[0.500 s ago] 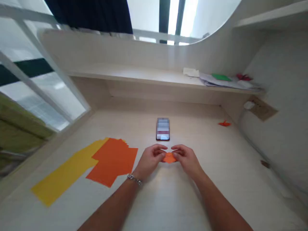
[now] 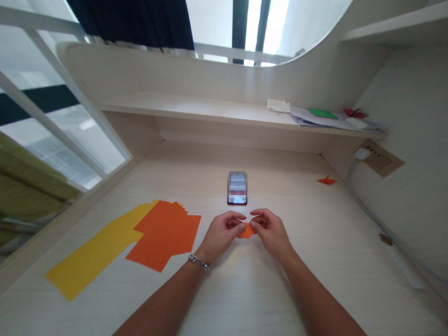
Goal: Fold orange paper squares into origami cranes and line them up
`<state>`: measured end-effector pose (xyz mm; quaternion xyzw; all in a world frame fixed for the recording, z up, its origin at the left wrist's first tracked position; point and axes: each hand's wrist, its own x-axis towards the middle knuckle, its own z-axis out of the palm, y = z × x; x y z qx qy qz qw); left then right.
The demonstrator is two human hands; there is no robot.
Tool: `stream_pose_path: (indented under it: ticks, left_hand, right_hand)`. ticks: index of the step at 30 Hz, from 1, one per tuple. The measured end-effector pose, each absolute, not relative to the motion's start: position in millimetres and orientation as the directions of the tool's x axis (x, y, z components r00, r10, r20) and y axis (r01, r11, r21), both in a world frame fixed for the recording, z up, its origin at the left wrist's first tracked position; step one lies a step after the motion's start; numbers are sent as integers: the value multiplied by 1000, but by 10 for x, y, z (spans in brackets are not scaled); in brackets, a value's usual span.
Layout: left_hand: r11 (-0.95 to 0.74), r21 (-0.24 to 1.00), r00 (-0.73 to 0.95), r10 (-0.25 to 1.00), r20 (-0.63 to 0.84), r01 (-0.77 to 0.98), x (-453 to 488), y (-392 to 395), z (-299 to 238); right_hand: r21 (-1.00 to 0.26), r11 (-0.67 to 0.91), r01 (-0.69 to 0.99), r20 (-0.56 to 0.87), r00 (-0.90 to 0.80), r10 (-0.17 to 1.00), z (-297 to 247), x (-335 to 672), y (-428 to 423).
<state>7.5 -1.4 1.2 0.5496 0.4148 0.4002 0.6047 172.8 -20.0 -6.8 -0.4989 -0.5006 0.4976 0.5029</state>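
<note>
A small folded piece of orange paper (image 2: 246, 230) is held just above the pale wooden desk (image 2: 245, 289), at its middle. My left hand (image 2: 221, 233), with a metal bracelet on its wrist, pinches the paper's left side. My right hand (image 2: 269, 231) pinches its right side. Both hands have their fingers curled in, and the fingertips almost meet over the paper. A phone (image 2: 237, 188) with its screen lit lies flat on the desk just beyond my hands.
A stack of orange sheets (image 2: 164, 233) lies over yellow sheets (image 2: 91, 254) to the left. A small folded orange figure (image 2: 326, 180) sits at the far right. Papers (image 2: 322, 116) lie on the shelf above. A cable (image 2: 371, 210) runs from the wall socket (image 2: 376, 158).
Both hands have shifted a little and closed tighter on the orange paper, which now shows less between the fingers. Nothing else has moved.
</note>
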Motion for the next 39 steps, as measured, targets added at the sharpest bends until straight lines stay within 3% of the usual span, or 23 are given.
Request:
stream_pose_path:
  ticks: [6, 25, 27, 29, 31, 33, 35, 39]
  left_hand:
    - [91, 995, 316, 946, -71, -51, 81, -8, -2]
    - [136, 990, 394, 912, -116, -24, 66, -16, 41]
    - [118, 992, 365, 926, -96, -38, 72, -21, 36]
    - [79, 996, 302, 951, -66, -32, 80, -24, 24]
    - [36, 999, 224, 974, -35, -4, 85, -25, 11]
    - [-10, 999, 163, 987, 4, 34, 86, -30, 6]
    - [-75, 995, 155, 986, 64, 67, 82, -41, 14]
    - [-160, 979, 208, 969, 130, 130, 75, -79, 56]
  right_hand:
    - [-997, -10, -75, -13, 49, 999, -104, 1698, -188]
    - [-998, 46, -29, 43, 112, 993, -90, 1698, -204]
    - [-996, 79, 28, 82, 135, 987, -88, 1707, -207]
    - [-968, 159, 193, 195, 185, 963, -66, 1715, -222]
    - [-886, 232, 401, 335, 210, 918, -28, 1716, -244]
    - [-822, 263, 506, 395, 173, 902, 11, 1704, -267]
    - [-848, 264, 459, 344, 98, 934, 35, 1681, -279]
    - [-982, 117, 147, 118, -5, 993, 19, 1647, -260]
